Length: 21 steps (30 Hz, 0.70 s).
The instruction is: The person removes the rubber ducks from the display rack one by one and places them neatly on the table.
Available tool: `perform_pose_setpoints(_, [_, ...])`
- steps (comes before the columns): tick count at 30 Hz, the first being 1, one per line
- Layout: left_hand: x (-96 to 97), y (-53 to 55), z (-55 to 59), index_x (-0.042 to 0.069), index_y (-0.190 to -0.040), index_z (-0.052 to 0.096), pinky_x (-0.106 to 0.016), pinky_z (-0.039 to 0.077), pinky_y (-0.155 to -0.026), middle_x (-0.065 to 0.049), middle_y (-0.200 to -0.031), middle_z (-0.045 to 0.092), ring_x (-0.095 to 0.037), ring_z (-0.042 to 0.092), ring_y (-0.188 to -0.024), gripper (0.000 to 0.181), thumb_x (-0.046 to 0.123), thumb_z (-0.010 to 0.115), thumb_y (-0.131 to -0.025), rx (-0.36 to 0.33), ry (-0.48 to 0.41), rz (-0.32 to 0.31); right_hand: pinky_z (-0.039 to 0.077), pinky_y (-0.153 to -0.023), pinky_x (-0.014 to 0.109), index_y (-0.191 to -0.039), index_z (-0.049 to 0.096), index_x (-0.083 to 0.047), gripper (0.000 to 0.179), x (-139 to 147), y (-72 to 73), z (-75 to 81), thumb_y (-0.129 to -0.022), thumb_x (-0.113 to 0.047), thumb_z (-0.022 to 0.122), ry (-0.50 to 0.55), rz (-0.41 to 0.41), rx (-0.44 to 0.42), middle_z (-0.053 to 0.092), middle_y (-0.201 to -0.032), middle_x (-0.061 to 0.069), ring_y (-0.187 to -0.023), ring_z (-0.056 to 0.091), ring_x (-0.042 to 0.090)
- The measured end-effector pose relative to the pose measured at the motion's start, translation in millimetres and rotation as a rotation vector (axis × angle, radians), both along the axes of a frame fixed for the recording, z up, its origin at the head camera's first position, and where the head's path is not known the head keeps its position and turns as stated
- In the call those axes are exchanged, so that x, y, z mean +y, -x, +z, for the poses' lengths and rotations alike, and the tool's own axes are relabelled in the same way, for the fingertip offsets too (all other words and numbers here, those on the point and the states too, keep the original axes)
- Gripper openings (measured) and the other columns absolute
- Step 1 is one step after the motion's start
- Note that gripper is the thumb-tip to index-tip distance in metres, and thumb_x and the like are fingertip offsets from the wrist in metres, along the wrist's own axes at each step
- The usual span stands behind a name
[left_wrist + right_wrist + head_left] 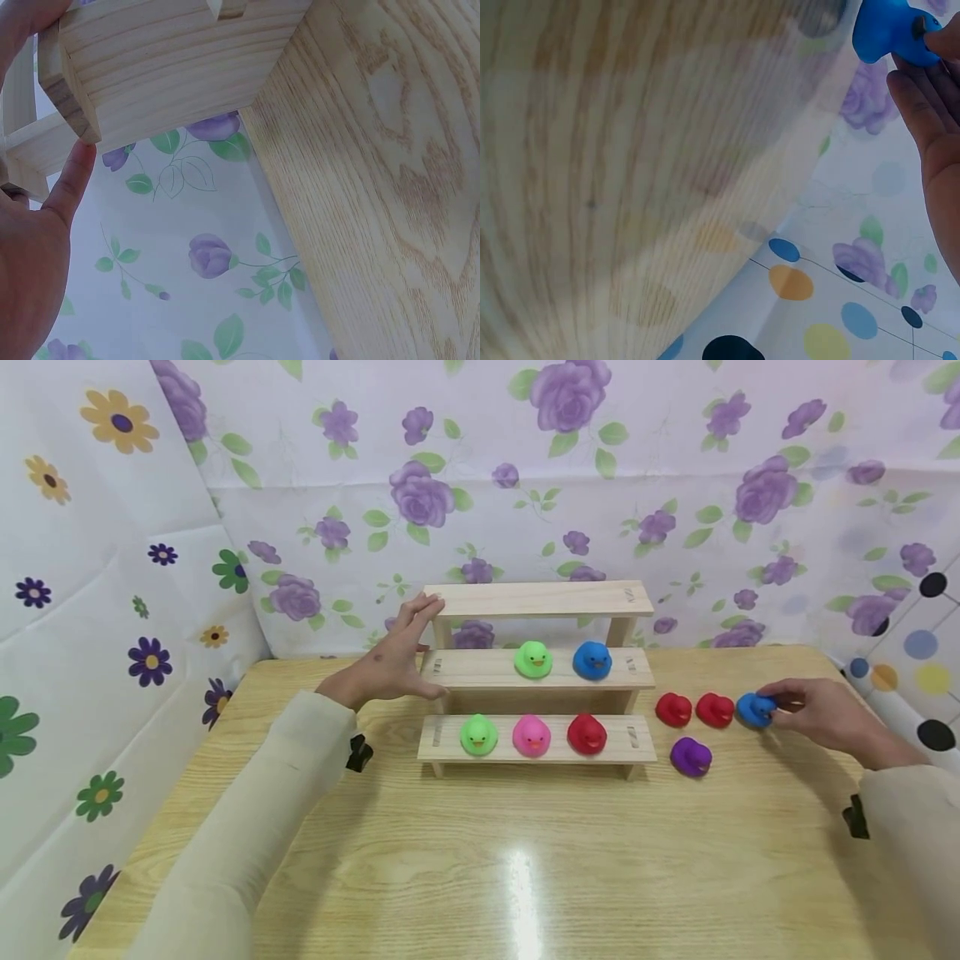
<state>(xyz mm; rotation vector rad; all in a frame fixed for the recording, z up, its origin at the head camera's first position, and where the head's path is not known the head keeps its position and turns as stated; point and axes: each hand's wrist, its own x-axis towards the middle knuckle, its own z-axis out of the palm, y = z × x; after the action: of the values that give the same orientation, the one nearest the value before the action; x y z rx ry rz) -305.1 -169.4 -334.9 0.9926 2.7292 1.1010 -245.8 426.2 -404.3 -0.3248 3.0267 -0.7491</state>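
Note:
In the head view, a three-tier wooden shelf (536,599) stands on the table. My left hand (393,660) holds its left end, fingers at the upper boards and thumb (73,180) against the end of a board. To the right of the shelf, my right hand (817,714) pinches a blue rubber duck (752,710) between thumb and fingers. The right wrist view also shows this blue duck (889,30) at the fingertips. Beside it are two red ducks (715,710), with a purple duck (690,757) in front of them.
On the middle tier sit a green duck (533,660) and a blue duck (592,660). The bottom tier carries a green duck (478,735), a pink duck (532,736) and a red duck (587,734). Flowered cloth (337,585) hangs behind the wooden table (450,860).

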Motion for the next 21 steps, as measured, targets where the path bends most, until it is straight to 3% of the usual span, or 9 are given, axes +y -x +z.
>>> perform_pose_setpoints(3, [0.0,0.1,-0.1,0.011,-0.161,0.008,-0.046,0.047,-0.104,-0.007,-0.164,-0.004,-0.023,0.002,-0.151,0.124,0.01,0.091,-0.07,0.003,-0.005,-0.005,0.055,-0.071,0.02,-0.118,0.066,0.011,0.036,0.6,1.7,-2.5,-0.086,-0.005,0.073,-0.005,-0.002,0.009,0.063,-0.116,0.036,-0.107,0.06,0.053])
perform_pose_setpoints(6, [-0.2,0.7,-0.5,0.011,-0.161,0.008,-0.046,0.046,-0.104,-0.007,-0.164,-0.003,-0.023,0.001,-0.151,0.123,0.009,0.091,-0.07,0.004,-0.012,-0.008,0.06,-0.078,0.037,-0.118,0.065,0.012,0.035,0.2,3.2,-4.2,-0.087,-0.004,0.073,-0.005,-0.001,0.001,0.062,-0.117,0.037,-0.108,0.059,0.054])
perform_pose_setpoints(8, [0.1,0.7,-0.5,0.01,-0.161,0.009,-0.046,0.046,-0.105,-0.007,-0.164,-0.003,-0.022,0.001,-0.151,0.123,0.009,0.091,-0.07,0.003,-0.016,-0.01,0.056,-0.083,0.051,-0.118,0.064,0.012,0.035,0.4,3.5,-4.7,-0.087,-0.003,0.072,-0.005,-0.001,-0.01,0.06,-0.118,0.039,-0.109,0.058,0.055])
perform_pose_setpoints(10, [0.2,0.9,-0.7,0.01,-0.161,0.009,-0.046,0.046,-0.105,-0.007,-0.163,-0.003,-0.022,0.0,-0.152,0.123,0.008,0.091,-0.07,0.004,-0.019,-0.009,0.052,-0.086,0.058,-0.119,0.064,0.013,0.036,0.6,3.9,-4.6,-0.087,-0.002,0.072,-0.008,0.003,-0.017,0.059,-0.119,0.039,-0.109,0.058,0.055])
perform_pose_setpoints(21, [-0.3,0.2,-0.7,0.011,-0.161,0.007,-0.043,0.047,-0.104,-0.007,-0.164,-0.005,-0.023,0.002,-0.152,0.124,0.008,0.091,-0.07,0.014,0.005,-0.005,0.045,-0.094,0.063,-0.124,0.061,0.012,0.039,-0.2,3.7,0.6,-0.09,-0.003,0.068,-0.04,0.001,-0.071,0.055,-0.125,0.041,-0.114,0.054,0.057])
